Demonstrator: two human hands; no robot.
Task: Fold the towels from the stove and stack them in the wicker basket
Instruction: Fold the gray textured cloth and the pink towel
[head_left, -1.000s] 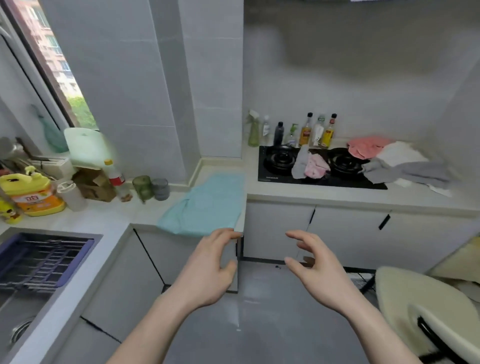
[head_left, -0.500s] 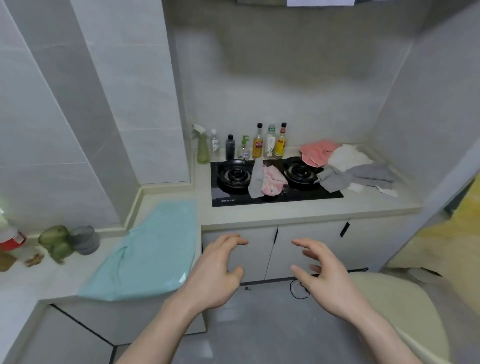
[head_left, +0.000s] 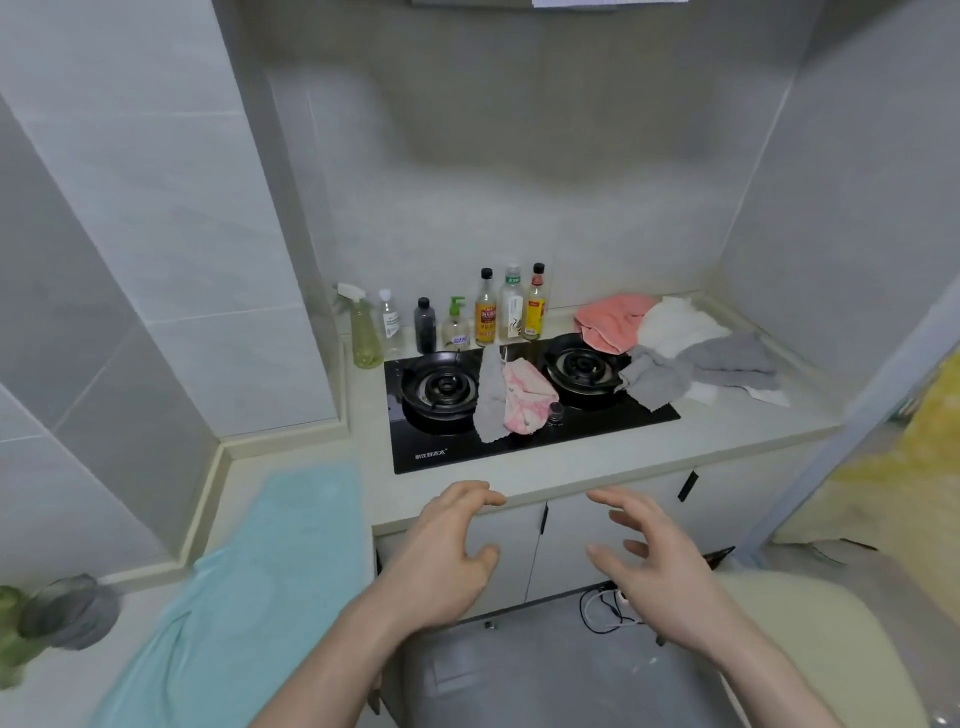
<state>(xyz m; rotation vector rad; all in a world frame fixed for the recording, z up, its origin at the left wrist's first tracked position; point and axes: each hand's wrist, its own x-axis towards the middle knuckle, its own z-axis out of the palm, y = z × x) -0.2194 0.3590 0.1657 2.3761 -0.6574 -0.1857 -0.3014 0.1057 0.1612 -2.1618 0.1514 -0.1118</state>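
Both hands hang in the air in front of the kitchen desk (head_left: 597, 467), holding nothing. The fingers (head_left: 480, 496) of the left hand (head_left: 441, 561) are loosely curved and spread, released, with the thumb apart from them. The right hand (head_left: 654, 561) mirrors it, fingers relaxed and splayed, palm turned inward. They look poised to reach forward, probably for a first towel.

Just beyond the hands, past the desk's front edge, sits a black two-burner stove (head_left: 519, 415). A grey towel (head_left: 491, 400) and a pink-and-white towel (head_left: 524, 402) lie crumpled together between the two burners. To the right, a heap of more towels spills from the right burner onto the desk: a coral pink towel (head_left: 610, 319), a white towel (head_left: 675, 325) and a larger grey towel (head_left: 722, 358), overlapping one another. None is folded, so the task seems barely started.

Behind the stove, a row of bottles (head_left: 485, 312) stands against the wall. On the left arm of the desk a light blue cloth (head_left: 260, 571) lies spread flat, perhaps as a folding surface. A pale seat cushion (head_left: 831, 639) shows at lower right. No wicker basket is visible.
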